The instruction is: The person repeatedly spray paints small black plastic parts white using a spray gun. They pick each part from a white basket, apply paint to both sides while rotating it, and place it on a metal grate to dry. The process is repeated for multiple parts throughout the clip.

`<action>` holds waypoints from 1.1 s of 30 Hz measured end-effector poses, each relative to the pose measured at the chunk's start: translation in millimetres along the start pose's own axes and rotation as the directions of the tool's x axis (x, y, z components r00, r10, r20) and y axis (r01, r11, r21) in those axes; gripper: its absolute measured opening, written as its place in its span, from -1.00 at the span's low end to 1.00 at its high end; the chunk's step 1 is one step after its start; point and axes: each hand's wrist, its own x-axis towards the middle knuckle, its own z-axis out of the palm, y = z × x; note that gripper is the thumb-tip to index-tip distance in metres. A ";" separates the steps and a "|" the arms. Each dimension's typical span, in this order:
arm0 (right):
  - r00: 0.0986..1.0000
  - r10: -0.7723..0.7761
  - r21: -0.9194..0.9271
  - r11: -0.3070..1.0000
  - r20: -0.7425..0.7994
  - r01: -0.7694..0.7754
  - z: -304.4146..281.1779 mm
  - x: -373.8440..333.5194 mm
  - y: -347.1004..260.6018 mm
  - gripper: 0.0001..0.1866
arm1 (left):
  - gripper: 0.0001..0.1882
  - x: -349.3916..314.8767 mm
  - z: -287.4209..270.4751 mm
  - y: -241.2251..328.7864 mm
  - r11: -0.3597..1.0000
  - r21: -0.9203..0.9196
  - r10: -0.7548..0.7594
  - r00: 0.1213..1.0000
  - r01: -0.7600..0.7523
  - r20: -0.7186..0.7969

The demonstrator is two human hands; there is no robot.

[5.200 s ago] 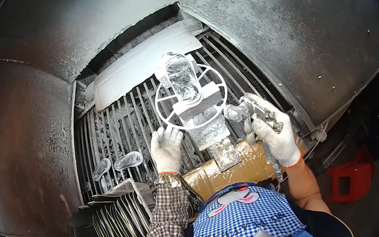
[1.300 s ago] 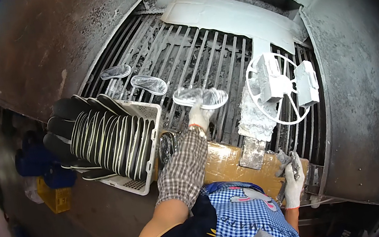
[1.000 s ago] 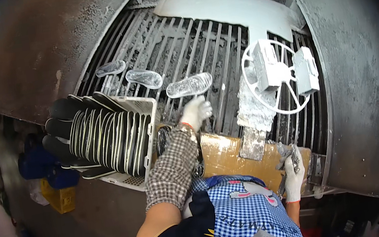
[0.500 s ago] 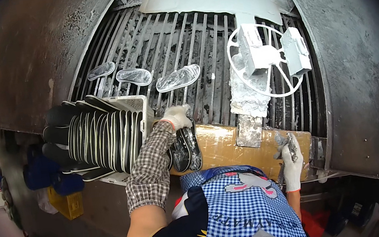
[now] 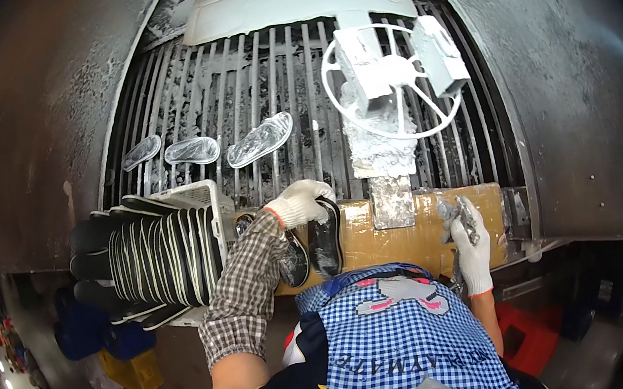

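Observation:
My left hand [image 5: 301, 202], in a white knit glove, grips the far end of a black shoe sole [image 5: 325, 245]. That sole stands over a brown taped cardboard strip [image 5: 364, 247]. Just left of it lies another black sole [image 5: 295, 261], partly behind my checked sleeve. To the right, my gloved right hand [image 5: 470, 239] is closed around a grey, paint-crusted spray gun [image 5: 447, 211], mostly hidden by the fingers. A white plastic basket [image 5: 218, 208] at the left holds a tight row of black soles with pale edges [image 5: 164, 261].
Three shiny coated soles, a small one [image 5: 141, 152], a middle one [image 5: 192, 152] and a larger one [image 5: 260, 139], lie on metal bars [image 5: 274, 79]. A white-coated wheel [image 5: 398, 73] carries two blocks. Dark metal walls [image 5: 573, 115] flank the bars. A yellow crate [image 5: 133, 372] stands low left.
My left hand has shifted right with one black sole, opening a gap from the sole beside it. My view has turned, so the bars and wheel appear further left. My right hand keeps its grip.

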 end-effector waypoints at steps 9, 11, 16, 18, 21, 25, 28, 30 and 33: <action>1.000 0.014 0.066 0.998 -0.016 -0.013 -1.7 -5.0 -22.9 -0.37 | -0.36 -30.4 4.9 56.2 0.749 -0.624 -0.006 0.939 -0.223 -0.343; 1.000 -0.007 0.087 0.996 -0.003 0.007 -5.6 -6.2 -23.1 -0.35 | -0.36 -30.0 9.3 56.0 0.636 -0.741 -0.088 0.934 -0.215 -0.346; 0.997 0.044 0.063 0.997 0.064 -0.048 -6.7 -9.1 -31.0 -0.26 | -0.51 -17.5 38.3 49.8 0.299 -0.945 -0.023 0.989 -0.132 -0.146; 0.993 0.028 0.020 0.999 0.112 -0.030 -3.5 -9.2 -37.9 -0.25 | -0.50 -14.2 52.7 54.7 0.235 -0.967 -0.034 0.993 -0.103 -0.114; 0.989 0.012 -0.102 0.995 0.149 0.004 -1.9 -10.0 -41.9 -0.25 | -0.49 3.1 71.1 32.8 0.117 -0.991 0.013 0.998 -0.060 -0.058; 0.984 -0.048 -0.140 0.987 0.171 0.072 3.9 -11.6 -38.9 -0.26 | -0.50 11.8 83.4 34.4 0.064 -0.997 -0.033 0.999 -0.033 -0.035; 0.977 -0.070 -0.144 0.985 0.199 0.100 8.9 -11.6 -36.0 -0.26 | -0.54 11.3 86.4 54.8 0.070 -0.996 -0.070 0.996 -0.049 -0.053; 0.968 -0.093 -0.171 0.976 0.233 0.135 10.1 -11.6 -44.9 -0.26 | -0.56 9.2 87.0 72.3 0.077 -0.996 -0.075 0.995 -0.053 -0.059; 0.941 -0.119 -0.189 0.964 0.316 0.185 15.1 -12.5 -48.9 -0.24 | -0.56 7.7 91.1 90.2 0.079 -0.996 -0.061 0.997 -0.038 -0.042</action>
